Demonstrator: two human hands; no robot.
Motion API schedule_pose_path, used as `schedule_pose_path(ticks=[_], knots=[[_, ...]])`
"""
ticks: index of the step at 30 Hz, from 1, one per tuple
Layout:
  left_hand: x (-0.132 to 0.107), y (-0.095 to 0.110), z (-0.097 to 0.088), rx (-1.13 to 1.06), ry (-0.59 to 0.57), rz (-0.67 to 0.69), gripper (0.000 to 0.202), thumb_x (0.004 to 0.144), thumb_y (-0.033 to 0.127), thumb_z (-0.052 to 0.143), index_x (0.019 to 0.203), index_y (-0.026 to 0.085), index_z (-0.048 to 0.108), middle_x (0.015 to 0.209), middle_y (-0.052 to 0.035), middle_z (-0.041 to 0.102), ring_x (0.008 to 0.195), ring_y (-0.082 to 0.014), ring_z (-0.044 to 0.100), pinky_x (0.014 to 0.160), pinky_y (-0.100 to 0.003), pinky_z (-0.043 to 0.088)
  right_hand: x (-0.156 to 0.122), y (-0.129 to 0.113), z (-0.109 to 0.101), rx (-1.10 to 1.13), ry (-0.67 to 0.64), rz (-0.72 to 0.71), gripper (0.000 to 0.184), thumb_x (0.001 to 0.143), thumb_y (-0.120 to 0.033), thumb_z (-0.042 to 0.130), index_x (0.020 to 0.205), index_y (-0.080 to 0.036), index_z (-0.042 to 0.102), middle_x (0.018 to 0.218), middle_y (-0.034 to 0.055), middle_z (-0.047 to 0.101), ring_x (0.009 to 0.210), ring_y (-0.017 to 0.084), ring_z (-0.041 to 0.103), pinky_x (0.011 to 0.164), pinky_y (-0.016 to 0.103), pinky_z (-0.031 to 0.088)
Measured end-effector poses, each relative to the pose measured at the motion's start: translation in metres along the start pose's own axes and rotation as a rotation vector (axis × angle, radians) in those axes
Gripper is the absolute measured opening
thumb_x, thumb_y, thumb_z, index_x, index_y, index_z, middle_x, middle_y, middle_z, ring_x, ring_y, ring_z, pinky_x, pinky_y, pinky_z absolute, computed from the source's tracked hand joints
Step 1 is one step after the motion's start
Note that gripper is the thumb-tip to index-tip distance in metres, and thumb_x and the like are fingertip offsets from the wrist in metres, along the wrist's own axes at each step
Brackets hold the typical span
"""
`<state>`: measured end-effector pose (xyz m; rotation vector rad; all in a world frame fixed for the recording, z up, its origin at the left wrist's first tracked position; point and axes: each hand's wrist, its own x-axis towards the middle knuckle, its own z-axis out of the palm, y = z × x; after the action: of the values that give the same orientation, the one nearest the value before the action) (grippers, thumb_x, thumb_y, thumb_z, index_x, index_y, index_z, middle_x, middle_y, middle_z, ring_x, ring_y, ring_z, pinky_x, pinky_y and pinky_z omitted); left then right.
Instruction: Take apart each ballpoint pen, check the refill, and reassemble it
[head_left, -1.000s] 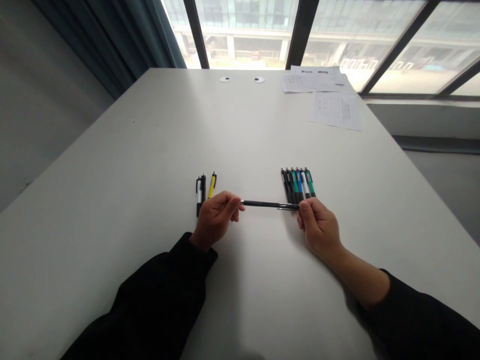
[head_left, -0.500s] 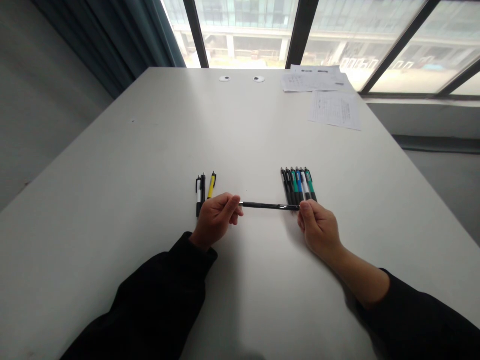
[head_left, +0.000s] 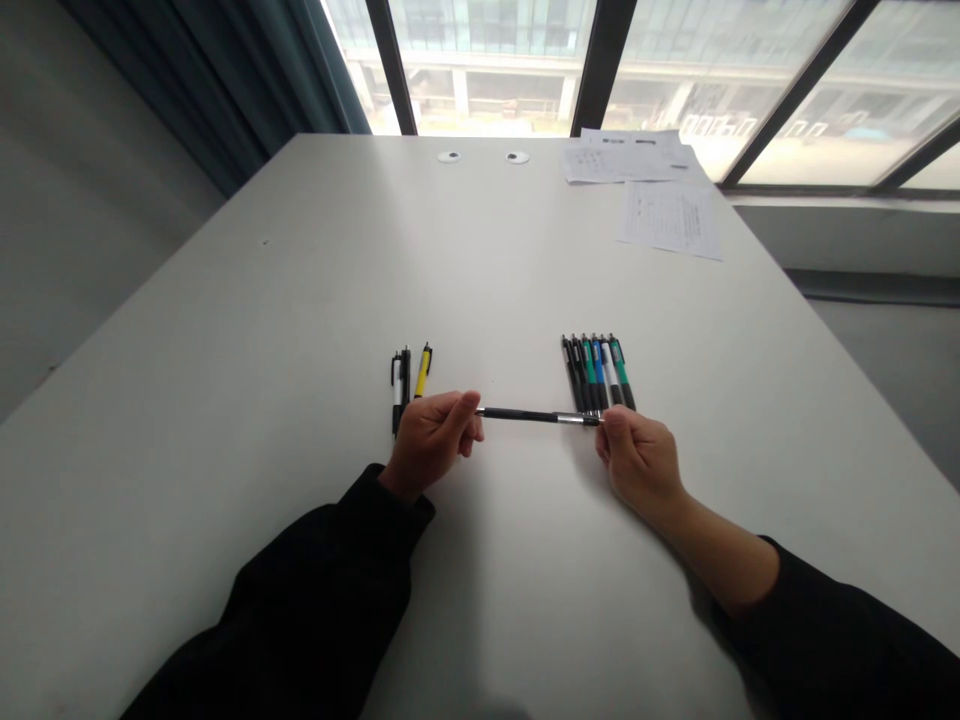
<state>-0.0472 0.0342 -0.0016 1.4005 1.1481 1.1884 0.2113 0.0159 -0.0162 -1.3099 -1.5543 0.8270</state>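
Observation:
A dark pen (head_left: 525,415) is held level above the table, stretched between my two hands. My left hand (head_left: 439,430) pinches its left end between thumb and fingers, and my right hand (head_left: 637,450) pinches the other end. A shiny silver section shows on the pen towards the right. Just beyond my left hand lie a white pen (head_left: 397,380), a black pen (head_left: 406,375) and a yellow pen (head_left: 424,368), their lower parts partly covered by that hand. Beyond my right hand several pens in black, green, blue and white (head_left: 592,370) lie side by side in a row.
The white table (head_left: 300,320) reaches back to the window (head_left: 495,70). Printed paper sheets (head_left: 667,215) lie at its far right. Two white round covers (head_left: 449,157) sit near the back edge. A dark curtain (head_left: 300,80) hangs at the left.
The pen has turned about its length, so a silver section now shows near its right end. Its right end sits slightly lower; both hands have stayed nearly in place.

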Motion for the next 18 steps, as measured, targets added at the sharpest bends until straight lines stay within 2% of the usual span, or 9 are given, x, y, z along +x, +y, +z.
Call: schedule_pose_path(ticks=[5,18], knots=[[-0.001,0.001,0.0,0.037,0.0,0.003,0.057,0.098,0.048,0.054,0.051,0.016,0.051,0.045,0.0002,0.054,0.038,-0.0073,0.049,0.039,-0.02,0.036,0.001,-0.005,-0.001,-0.063,-0.01,-0.066,0.058,0.104,-0.049,0.041,0.056,-0.02,0.052,0.048,-0.0014,0.048,0.043,0.011,0.045,0.045,0.025,0.032],[-0.001,0.0,0.0,0.089,0.008,0.052,0.063,0.098,0.049,0.053,0.045,0.017,0.047,0.04,-0.0004,0.052,0.039,-0.0093,0.055,0.041,-0.02,0.04,0.003,-0.011,-0.004,-0.116,-0.018,-0.171,0.067,0.105,-0.05,0.036,0.048,-0.019,0.049,0.042,-0.0014,0.046,0.038,0.009,0.044,0.045,0.025,0.033]])
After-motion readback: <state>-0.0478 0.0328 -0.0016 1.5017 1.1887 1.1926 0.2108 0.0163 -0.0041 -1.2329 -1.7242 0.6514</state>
